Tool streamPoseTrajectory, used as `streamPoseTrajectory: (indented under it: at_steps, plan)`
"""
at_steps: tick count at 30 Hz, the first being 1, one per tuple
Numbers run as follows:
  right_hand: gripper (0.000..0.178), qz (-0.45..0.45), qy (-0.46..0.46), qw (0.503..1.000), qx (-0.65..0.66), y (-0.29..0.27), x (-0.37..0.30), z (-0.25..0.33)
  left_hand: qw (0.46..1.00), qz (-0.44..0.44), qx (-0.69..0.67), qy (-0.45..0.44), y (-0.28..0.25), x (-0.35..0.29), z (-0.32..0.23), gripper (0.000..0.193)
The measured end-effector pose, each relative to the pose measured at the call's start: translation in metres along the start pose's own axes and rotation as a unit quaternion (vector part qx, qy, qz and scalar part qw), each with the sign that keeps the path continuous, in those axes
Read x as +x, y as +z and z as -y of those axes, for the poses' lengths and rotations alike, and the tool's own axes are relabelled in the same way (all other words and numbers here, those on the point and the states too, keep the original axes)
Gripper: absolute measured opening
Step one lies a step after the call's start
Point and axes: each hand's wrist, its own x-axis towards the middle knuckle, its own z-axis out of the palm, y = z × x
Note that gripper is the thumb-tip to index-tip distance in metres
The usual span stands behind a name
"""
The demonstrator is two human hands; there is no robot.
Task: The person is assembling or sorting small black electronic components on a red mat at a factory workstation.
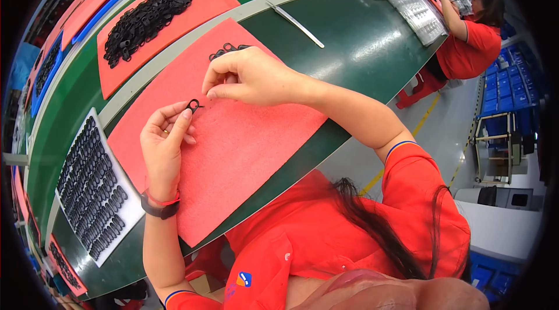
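Between the thumb and fingertips of my left hand is a small black ring-shaped part with a short tail, held just above a red foam mat. My right hand hovers over the mat a little farther right, its fingers curled in toward the thumb. Whatever those fingertips pinch, if anything, is hidden or too small to make out. Several similar black parts lie at the mat's far edge, partly covered by my right hand.
To the left, a white tray carries rows of black parts. A heap of black rings covers another red mat across the pale rail. Metal tweezers lie on the green table, with clear plastic trays farther right. A co-worker sits beyond those.
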Motion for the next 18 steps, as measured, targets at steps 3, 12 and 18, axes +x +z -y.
streamPoseTrajectory:
  at_steps: [3,12,18]
  plan:
    - [0.010,0.012,0.051,0.994,0.096,0.003,0.002,0.005,1.000,0.005,-0.002,0.000,-0.002,-0.002,-0.001,0.017]
    - [0.012,-0.024,0.016,0.996,0.079,0.020,-0.003,0.010,0.999,0.010,-0.041,-0.009,0.006,-0.005,0.007,0.015]
    - [0.011,-0.037,0.086,0.994,0.051,0.022,-0.005,0.019,0.998,0.008,-0.063,-0.020,0.006,-0.010,0.005,0.016]
